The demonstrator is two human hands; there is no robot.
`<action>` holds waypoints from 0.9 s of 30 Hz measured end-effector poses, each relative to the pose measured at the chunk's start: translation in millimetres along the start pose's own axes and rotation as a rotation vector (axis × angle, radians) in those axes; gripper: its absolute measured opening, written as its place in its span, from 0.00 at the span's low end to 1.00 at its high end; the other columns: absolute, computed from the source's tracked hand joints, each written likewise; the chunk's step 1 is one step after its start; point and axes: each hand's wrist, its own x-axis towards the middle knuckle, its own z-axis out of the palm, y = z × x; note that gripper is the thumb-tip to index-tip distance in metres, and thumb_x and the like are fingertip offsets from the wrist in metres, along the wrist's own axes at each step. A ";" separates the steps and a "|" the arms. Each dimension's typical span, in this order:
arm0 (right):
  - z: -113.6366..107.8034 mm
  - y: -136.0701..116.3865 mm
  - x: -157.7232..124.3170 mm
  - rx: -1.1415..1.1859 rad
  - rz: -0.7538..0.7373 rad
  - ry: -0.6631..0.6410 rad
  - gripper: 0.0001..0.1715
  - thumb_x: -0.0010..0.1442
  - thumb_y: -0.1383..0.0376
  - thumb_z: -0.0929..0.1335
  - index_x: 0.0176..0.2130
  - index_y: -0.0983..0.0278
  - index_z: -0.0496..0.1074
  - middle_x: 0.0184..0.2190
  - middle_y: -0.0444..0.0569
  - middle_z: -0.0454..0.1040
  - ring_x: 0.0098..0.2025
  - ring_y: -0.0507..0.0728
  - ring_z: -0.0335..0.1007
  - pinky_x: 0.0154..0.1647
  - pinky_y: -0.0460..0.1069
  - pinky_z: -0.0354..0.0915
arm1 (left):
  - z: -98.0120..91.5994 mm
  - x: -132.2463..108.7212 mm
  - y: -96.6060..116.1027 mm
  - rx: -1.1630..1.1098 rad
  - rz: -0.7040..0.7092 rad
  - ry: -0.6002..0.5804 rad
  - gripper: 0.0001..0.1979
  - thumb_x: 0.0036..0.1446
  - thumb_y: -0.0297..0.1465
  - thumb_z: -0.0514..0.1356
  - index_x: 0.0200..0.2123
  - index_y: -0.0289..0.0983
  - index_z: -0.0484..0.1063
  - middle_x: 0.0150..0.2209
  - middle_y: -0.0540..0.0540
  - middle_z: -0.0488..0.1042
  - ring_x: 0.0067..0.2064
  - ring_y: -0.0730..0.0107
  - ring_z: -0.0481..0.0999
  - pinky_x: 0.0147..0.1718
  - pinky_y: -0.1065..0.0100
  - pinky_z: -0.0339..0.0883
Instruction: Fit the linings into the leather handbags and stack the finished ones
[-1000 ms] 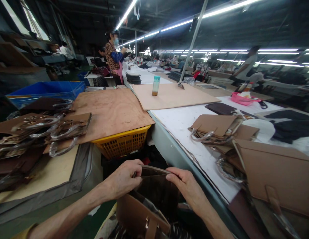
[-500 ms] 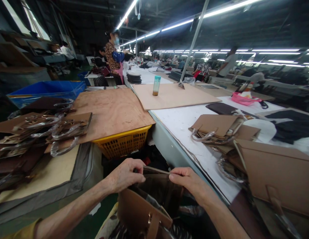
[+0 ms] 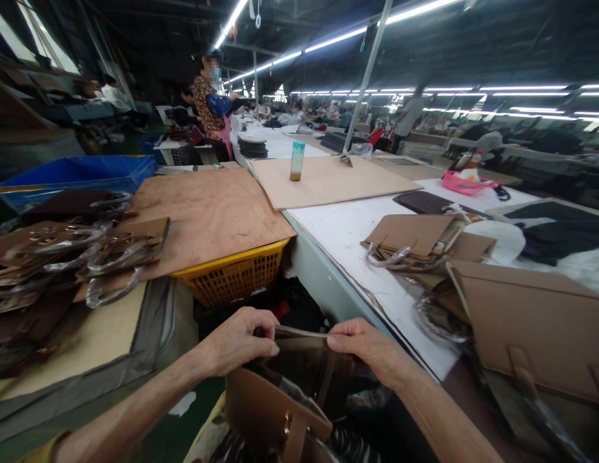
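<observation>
A brown leather bag (image 3: 275, 405) stands open in front of me at the bottom middle. My left hand (image 3: 239, 341) pinches the far rim of the bag's mouth on the left side. On the right, my right hand (image 3: 364, 347) pinches the same rim. Between the two hands the rim runs as a taut thin edge. The dark inside of the bag shows below it, and a strap with a metal buckle hangs on the near face.
Flat brown bags with wrapped handles are stacked on the left table (image 3: 72, 251) and on the white bench (image 3: 415, 238) to the right. A yellow basket (image 3: 234, 276) sits under a plywood board. A bottle (image 3: 296, 161) stands farther back, and a person (image 3: 210, 106) works there.
The view has shifted slightly downward and left. Both hands keep their grip on the bag's rim and have barely moved.
</observation>
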 end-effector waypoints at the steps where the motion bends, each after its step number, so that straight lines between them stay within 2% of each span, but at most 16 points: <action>1: -0.3 -0.2 0.2 0.003 -0.006 -0.005 0.23 0.44 0.49 0.70 0.23 0.68 0.69 0.15 0.39 0.64 0.16 0.45 0.54 0.18 0.42 0.47 | -0.2 -0.3 -0.2 -0.004 -0.010 -0.002 0.07 0.45 0.29 0.56 0.18 0.34 0.62 0.30 0.51 0.70 0.33 0.71 0.67 0.33 0.73 0.58; 5: -0.6 -0.9 0.5 0.040 -0.049 -0.023 0.22 0.45 0.51 0.70 0.22 0.68 0.68 0.14 0.39 0.63 0.16 0.45 0.53 0.18 0.42 0.46 | -0.5 -4.0 1.4 0.023 -0.026 0.006 0.07 0.47 0.29 0.55 0.20 0.35 0.63 0.28 0.52 0.69 0.31 0.72 0.67 0.31 0.74 0.58; 11: 3.1 -1.7 -1.9 0.024 -0.057 0.010 0.22 0.48 0.50 0.69 0.24 0.68 0.69 0.15 0.39 0.64 0.17 0.46 0.56 0.19 0.42 0.48 | 2.5 -6.7 4.1 0.144 0.119 0.135 0.09 0.48 0.24 0.54 0.18 0.35 0.61 0.33 0.51 0.70 0.35 0.73 0.67 0.37 0.73 0.58; 16: 6.8 -2.6 -4.9 0.024 -0.050 -0.003 0.23 0.47 0.49 0.69 0.24 0.68 0.70 0.16 0.41 0.66 0.18 0.47 0.58 0.20 0.43 0.51 | 6.3 -4.9 -0.1 0.085 0.028 0.236 0.08 0.45 0.24 0.55 0.17 0.35 0.60 0.30 0.51 0.71 0.33 0.71 0.68 0.36 0.72 0.59; 20: 8.4 -3.1 -7.4 0.007 -0.052 0.020 0.23 0.47 0.48 0.69 0.24 0.67 0.70 0.15 0.40 0.64 0.17 0.47 0.56 0.19 0.43 0.50 | 9.1 -3.1 -1.0 0.052 -0.048 0.296 0.08 0.43 0.24 0.54 0.16 0.35 0.59 0.28 0.50 0.72 0.32 0.70 0.69 0.33 0.72 0.59; 27: 13.0 -4.6 -12.1 -0.071 -0.063 0.069 0.24 0.49 0.48 0.67 0.25 0.68 0.70 0.15 0.39 0.60 0.18 0.48 0.53 0.20 0.44 0.49 | 10.3 -0.7 3.3 0.080 -0.108 0.318 0.07 0.40 0.24 0.53 0.15 0.36 0.58 0.21 0.52 0.67 0.26 0.73 0.65 0.25 0.73 0.55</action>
